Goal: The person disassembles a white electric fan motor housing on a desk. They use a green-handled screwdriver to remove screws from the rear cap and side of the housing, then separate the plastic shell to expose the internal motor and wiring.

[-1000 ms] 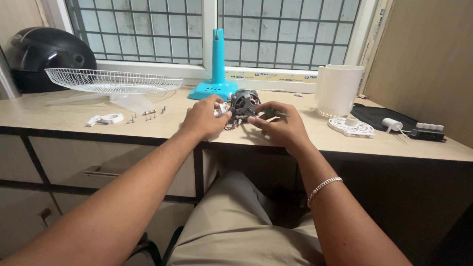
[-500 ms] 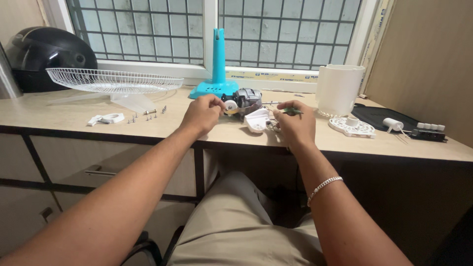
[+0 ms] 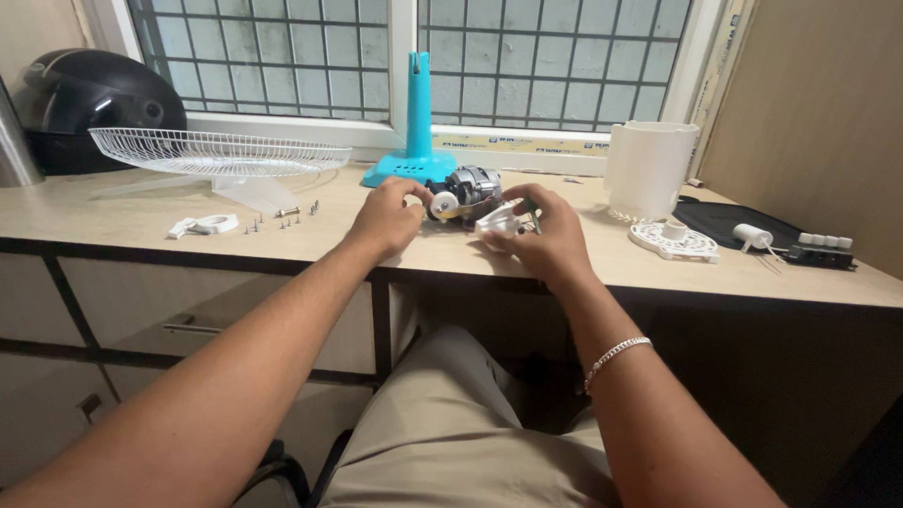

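Left hand: the left hand (image 3: 388,218) was closed on the near-left end of the fan motor (image 3: 467,193), fingers curled around it by the small round white part on its side.
Right hand: the right hand (image 3: 546,235) gripped a white plastic cover piece (image 3: 498,224) just right of the motor, with a green-handled screwdriver (image 3: 532,215) tucked between its fingers.
Motor: it sat on the wooden desk (image 3: 113,221) near the middle, just in front of the blue fan stand (image 3: 415,127), touching the cover piece.
Loose screws: a scatter of small screws (image 3: 282,218) lay on the desk to the left, near a white bracket (image 3: 202,226) and under the edge of the wire fan guard (image 3: 218,150).
Right side: a white cylindrical housing (image 3: 649,167), a white round grille (image 3: 673,241) and a black tray (image 3: 729,221) stood well apart on the right.
Risk, grip: holding the tool and the cover in one hand could have let either slip, judging by the crowded fingers.
Risk, wires: thin wires seemed to run by the cover; a tug might have strained them, though they were too small to tell.
Risk, edge: the motor lay near the desk's near edge, so a push could have sent it off.
Risk, screws: a sweeping forearm could have scattered them.
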